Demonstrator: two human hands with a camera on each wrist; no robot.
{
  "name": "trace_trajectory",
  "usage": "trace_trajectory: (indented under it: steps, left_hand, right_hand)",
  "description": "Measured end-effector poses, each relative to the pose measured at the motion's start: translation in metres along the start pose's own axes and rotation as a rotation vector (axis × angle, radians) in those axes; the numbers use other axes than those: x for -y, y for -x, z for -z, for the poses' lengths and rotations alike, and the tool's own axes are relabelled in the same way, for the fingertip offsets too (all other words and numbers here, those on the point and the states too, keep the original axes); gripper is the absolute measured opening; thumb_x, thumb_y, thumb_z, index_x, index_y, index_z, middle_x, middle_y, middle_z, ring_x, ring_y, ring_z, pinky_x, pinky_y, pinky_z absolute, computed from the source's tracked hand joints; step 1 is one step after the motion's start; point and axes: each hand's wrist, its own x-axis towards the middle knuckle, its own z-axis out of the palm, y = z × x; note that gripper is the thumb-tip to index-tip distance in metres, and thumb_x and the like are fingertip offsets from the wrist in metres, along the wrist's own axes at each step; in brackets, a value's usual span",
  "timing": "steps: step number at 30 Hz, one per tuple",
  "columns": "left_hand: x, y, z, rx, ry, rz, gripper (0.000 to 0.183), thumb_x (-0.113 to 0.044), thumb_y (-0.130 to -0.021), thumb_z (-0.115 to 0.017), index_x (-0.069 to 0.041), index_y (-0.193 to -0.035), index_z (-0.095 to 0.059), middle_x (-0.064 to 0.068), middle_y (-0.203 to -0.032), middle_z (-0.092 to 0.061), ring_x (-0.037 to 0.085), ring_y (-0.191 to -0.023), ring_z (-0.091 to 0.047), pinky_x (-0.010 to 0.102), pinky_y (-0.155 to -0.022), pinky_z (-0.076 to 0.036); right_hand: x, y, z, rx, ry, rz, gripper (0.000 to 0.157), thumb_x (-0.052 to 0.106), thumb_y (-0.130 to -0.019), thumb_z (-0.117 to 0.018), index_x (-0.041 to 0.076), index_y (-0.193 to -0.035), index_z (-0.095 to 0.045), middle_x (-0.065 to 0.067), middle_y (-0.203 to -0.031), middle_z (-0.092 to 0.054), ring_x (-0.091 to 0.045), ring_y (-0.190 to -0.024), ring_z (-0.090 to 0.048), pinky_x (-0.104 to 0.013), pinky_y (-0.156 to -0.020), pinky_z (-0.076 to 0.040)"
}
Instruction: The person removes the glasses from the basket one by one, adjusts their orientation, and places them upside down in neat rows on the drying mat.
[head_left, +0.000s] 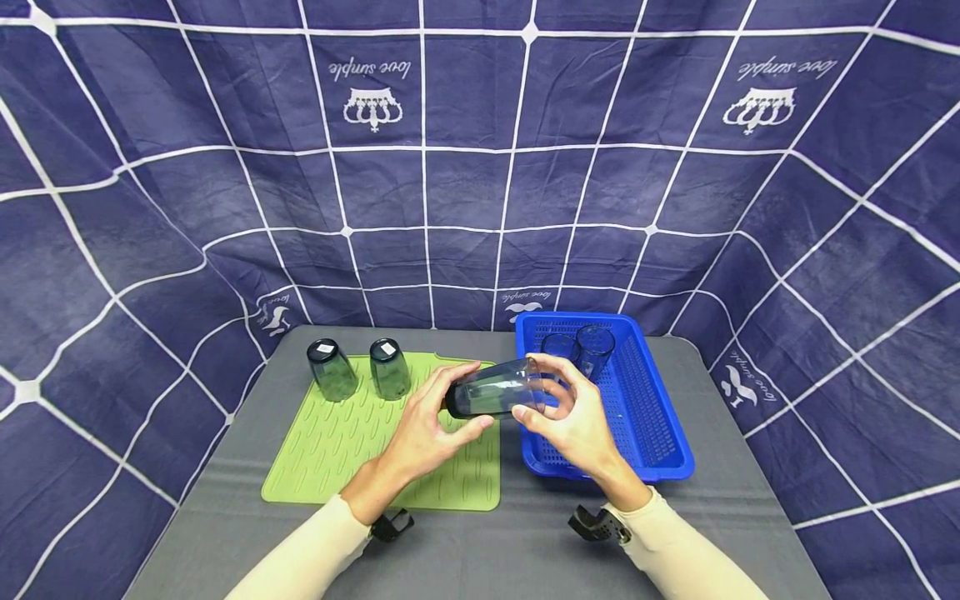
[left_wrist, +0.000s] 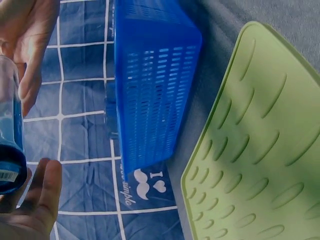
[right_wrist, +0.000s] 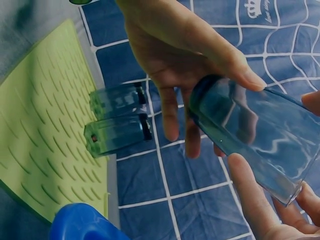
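Note:
A tinted clear drinking glass (head_left: 491,392) is held in the air between both hands, tilted onto its side with its dark base to the left. My left hand (head_left: 420,429) holds the base end, thumb on one side and fingers on the other. At the rim end, my right hand (head_left: 581,421) grips the glass with curled fingers and thumb. Part of a sticker shows on the base (left_wrist: 7,175) in the left wrist view. Two similar glasses, the left one (head_left: 332,371) and the right one (head_left: 390,371), stand upside down on the green mat (head_left: 337,462).
A blue perforated basket (head_left: 663,400) stands on the right of the grey table (head_left: 480,558). Two more glasses, one of them farther right (head_left: 595,350), are at its back left. Blue gridded cloth (head_left: 465,192) surrounds the table's back and sides.

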Motion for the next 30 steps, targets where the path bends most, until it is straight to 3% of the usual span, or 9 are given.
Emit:
trace_trajectory:
  steps: [13, 21, 30]
  left_hand:
    - [0.002, 0.001, 0.000, 0.002, 0.148, 0.047, 0.074, -0.016, -0.096, -0.097, -0.016, -0.163, -0.064, 0.007, -0.155, -0.074, 0.016, -0.124, -0.077, 0.029, -0.101, -0.070]
    - [0.000, 0.000, 0.000, -0.027, 0.178, 0.027, 0.074, -0.011, -0.093, -0.099, -0.007, -0.159, -0.065, 0.009, -0.152, -0.076, 0.015, -0.123, -0.077, 0.028, -0.099, -0.071]
    - [0.000, -0.001, -0.001, -0.058, 0.174, 0.013, 0.073, -0.010, -0.090, -0.101, -0.014, -0.156, -0.069, 0.010, -0.148, -0.078, 0.013, -0.123, -0.077, 0.024, -0.099, -0.069]
  right_hand:
    - [-0.005, 0.001, -0.004, 0.003, -0.059, 0.024, 0.073, -0.012, -0.089, -0.084, -0.011, -0.157, -0.057, 0.001, -0.147, -0.069, -0.014, -0.118, -0.080, -0.028, -0.090, -0.072]
    - [-0.010, 0.001, -0.004, -0.003, -0.075, 0.017, 0.074, -0.011, -0.089, -0.081, -0.013, -0.158, -0.055, -0.003, -0.143, -0.068, -0.017, -0.118, -0.080, -0.028, -0.088, -0.072]
    - [-0.012, 0.001, -0.004, 0.004, -0.083, 0.026, 0.073, -0.009, -0.090, -0.082, -0.012, -0.159, -0.055, -0.005, -0.144, -0.068, -0.028, -0.121, -0.079, -0.030, -0.090, -0.073]
